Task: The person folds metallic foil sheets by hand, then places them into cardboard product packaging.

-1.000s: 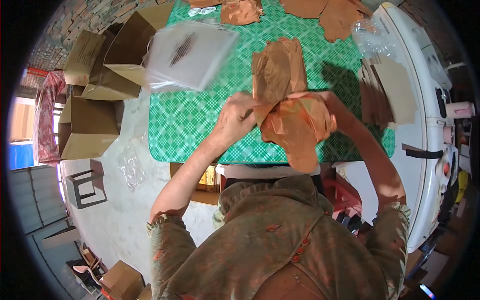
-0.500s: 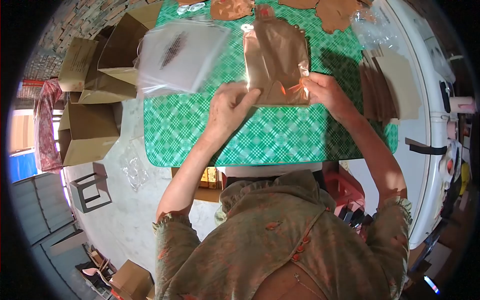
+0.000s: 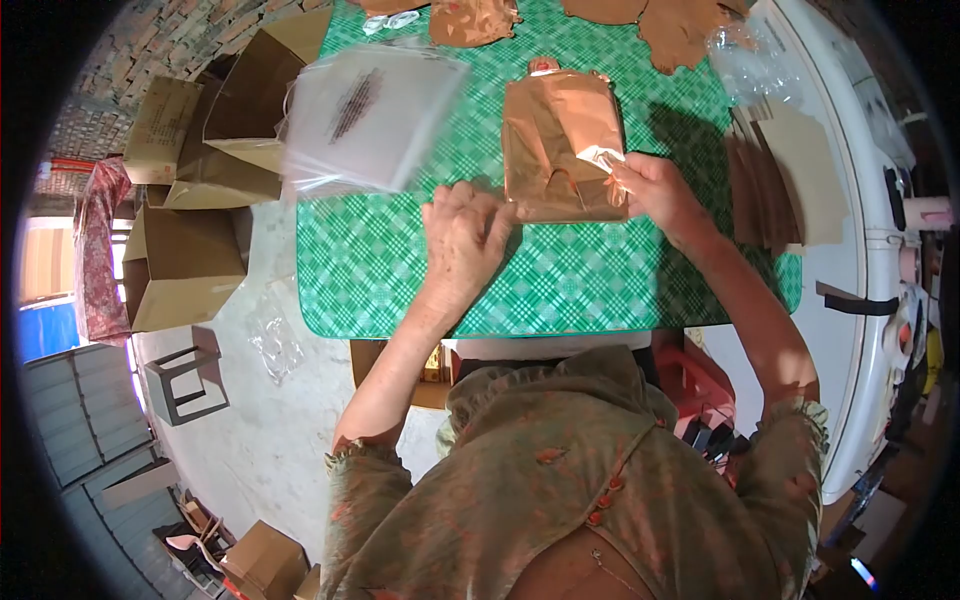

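Note:
A brown item in a shiny clear bag lies on the green checked tabletop. My right hand pinches the bag's lower right side, where the film is crumpled and bright. At the bag's lower left corner is my left hand, its fingers bent and the thumb tip touching the edge; whether it grips the film cannot be made out. To the left lies a stack of clear plastic bags with dark print.
Brown pieces lie at the table's far edge, near crumpled clear plastic. Brown and beige flat sheets are stacked at the right. Open cardboard boxes stand left of the table. A grey stool frame is on the floor.
The bagged item's upper part looks flatter and smoother. My left hand has shifted slightly off the bag's lower left corner, its fingers more bent. The whole view has shifted a little.

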A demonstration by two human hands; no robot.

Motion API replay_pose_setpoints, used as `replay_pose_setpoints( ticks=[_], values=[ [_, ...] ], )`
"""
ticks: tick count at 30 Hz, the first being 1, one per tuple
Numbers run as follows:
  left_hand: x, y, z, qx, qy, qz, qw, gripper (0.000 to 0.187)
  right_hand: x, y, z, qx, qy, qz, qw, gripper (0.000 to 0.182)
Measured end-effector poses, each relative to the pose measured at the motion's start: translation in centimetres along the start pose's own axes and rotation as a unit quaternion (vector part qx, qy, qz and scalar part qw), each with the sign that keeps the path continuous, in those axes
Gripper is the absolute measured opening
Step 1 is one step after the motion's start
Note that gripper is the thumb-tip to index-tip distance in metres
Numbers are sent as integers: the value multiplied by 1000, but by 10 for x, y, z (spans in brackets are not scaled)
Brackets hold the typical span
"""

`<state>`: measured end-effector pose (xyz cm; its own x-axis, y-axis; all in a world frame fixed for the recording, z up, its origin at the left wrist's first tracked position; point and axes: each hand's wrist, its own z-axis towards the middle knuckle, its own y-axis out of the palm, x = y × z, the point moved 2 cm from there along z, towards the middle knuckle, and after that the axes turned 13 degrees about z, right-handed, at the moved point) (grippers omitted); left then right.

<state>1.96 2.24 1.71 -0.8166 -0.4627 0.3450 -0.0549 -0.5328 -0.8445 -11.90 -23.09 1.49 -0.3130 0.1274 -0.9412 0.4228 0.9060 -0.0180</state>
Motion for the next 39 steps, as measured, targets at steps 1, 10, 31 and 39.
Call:
replay_pose_setpoints(
  ticks=[1,10,31,39],
  values=[
    [1,1,0,4,0,3,1000,17,-1,1,0,5,1,1,1000,30],
    [12,-3,6,-27,18,90,995,24,0,0,5,3,26,15,1000,31],
    [39,32,30,-101,239,80,962,73,17,1,1,65,-50,98,992,26],
    [38,30,31,-97,223,41,969,74,29,3,-16,50,-108,124,985,29]
  ],
)
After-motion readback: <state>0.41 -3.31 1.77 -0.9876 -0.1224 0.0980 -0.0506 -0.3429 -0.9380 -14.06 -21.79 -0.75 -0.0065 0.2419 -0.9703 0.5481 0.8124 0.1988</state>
